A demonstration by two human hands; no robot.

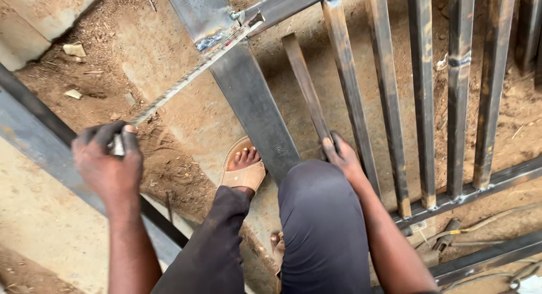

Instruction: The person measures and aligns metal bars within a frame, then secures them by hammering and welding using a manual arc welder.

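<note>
The left hand (107, 161) sits at the left, closed on the near end of a saw blade (192, 73) that runs up and right to the wide flat bar (248, 96). That bar slants down the middle, above the sandalled foot (244, 168) on the ground (164, 57). Right of it, the right hand (341, 154) grips the loose short bar (307, 90). Further right stand the gate's parallel bars (423, 102), joined below by a cross rail (485, 184).
</note>
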